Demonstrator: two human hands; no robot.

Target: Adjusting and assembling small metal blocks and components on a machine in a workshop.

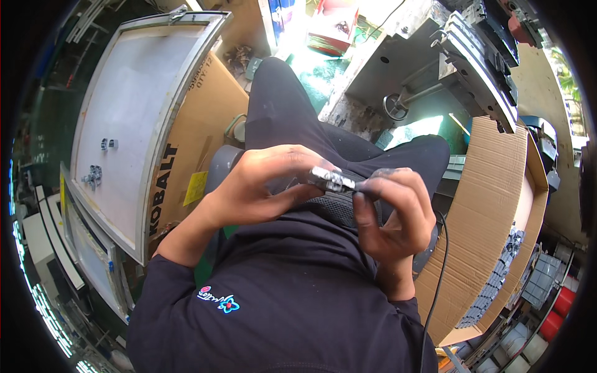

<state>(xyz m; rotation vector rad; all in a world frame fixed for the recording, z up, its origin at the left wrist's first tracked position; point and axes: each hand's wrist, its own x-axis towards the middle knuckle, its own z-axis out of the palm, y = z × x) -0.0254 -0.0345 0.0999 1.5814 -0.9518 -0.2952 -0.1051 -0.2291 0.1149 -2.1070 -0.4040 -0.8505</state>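
Between my hands, above my lap, is a small block-like part (334, 179), dark with bright silvery patches on top. What exactly it is cannot be made out. My left hand (264, 177) pinches its left end between thumb and fingers. At the other end, the bent fingertips and thumb of my right hand (401, 211) close on the part's right edge. The fingers cover both of its ends, and its underside is hidden.
To the left, a framed white panel (140, 81) carries several small metal pieces (93, 176) and leans by a cardboard box (214, 102). An open carton (482, 205) at right holds rows of grey parts (494, 283). Ahead stands a machine with a handwheel (393, 107). A black cable (443, 267) hangs near my right arm.
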